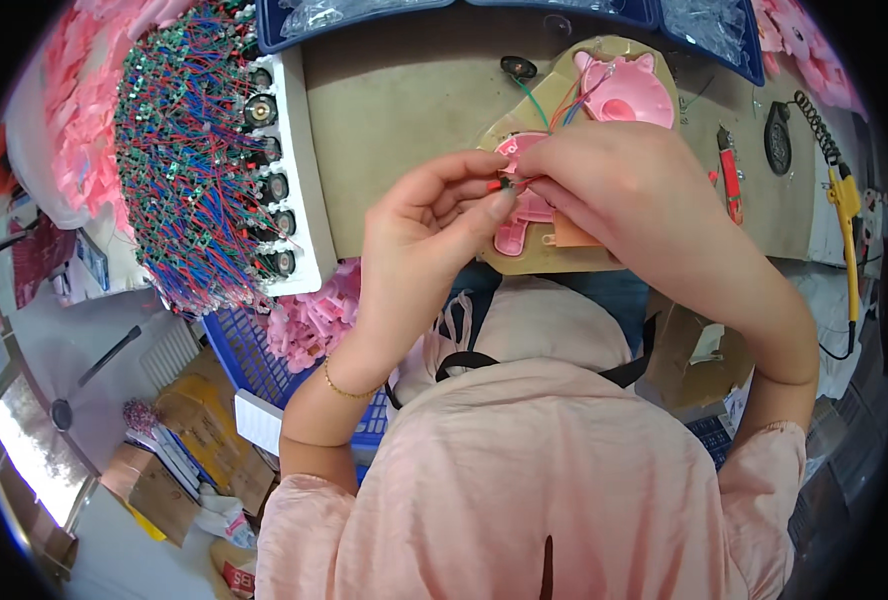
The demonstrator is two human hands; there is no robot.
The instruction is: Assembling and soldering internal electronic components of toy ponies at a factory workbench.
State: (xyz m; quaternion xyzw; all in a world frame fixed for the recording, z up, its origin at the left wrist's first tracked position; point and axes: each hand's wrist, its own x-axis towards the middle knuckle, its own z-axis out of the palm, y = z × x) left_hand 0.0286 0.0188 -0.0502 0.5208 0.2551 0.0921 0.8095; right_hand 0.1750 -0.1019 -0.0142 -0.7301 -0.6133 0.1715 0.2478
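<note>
My left hand pinches a small electronic part with a red end between thumb and forefinger. My right hand meets it there, its fingertips pressed together; what they grip is too small to make out. Beneath both hands lies a tan fixture board holding pink plastic shell pieces. One is a rounded, eared shell, open side up; another pink piece sits partly under my hands. Thin coloured wires run by my right hand, and a green one leads toward a small round black speaker.
At left, a white foam tray carries a heap of wired circuit boards and speakers. Blue bins of clear parts line the back. On the right are a red-handled tool and a yellow soldering iron with a coiled cord.
</note>
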